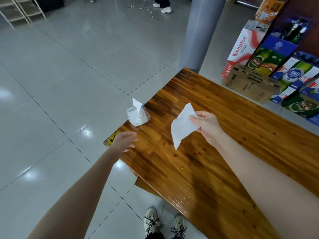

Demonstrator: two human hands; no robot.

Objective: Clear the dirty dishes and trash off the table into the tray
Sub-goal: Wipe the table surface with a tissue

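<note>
My right hand [206, 125] pinches a white paper tissue [182, 127] by its upper edge, and the sheet hangs above the wooden table [215, 104]. My left hand [125, 140] hovers over the table's left edge with its fingers loosely apart and nothing in them. A clear plastic tissue pack [138, 116] with one tissue sticking up lies at the table's left edge, just beyond my left hand. Small reddish sauce drops [196, 154] dot the tabletop below the hanging tissue. No tray is in view.
A grey pillar [200, 31] stands past the table's far corner. Stacked beer and water cartons [279, 66] line the right side. Grey tiled floor lies to the left, with another person's feet [163, 6] far off. My own shoes [164, 223] show below the table edge.
</note>
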